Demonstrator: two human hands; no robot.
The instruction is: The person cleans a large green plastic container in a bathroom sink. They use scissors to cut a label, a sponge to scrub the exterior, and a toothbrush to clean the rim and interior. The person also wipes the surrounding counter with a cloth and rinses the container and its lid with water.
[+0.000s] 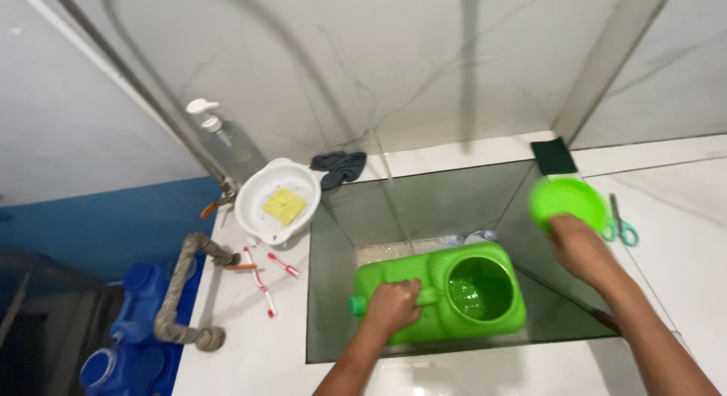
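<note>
Left hand (391, 307) clenched handle of bright green plastic jerrycan (447, 294), lower centre, steadying open mouth; right hand (577, 243) pinched round green lid (568, 203), held aside, right.

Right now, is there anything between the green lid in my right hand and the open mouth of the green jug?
Nothing visible. The right hand holds the green lid up beside the sink, right of the jug's open mouth. The left hand grips the jug's handle, clear of the mouth.
</note>
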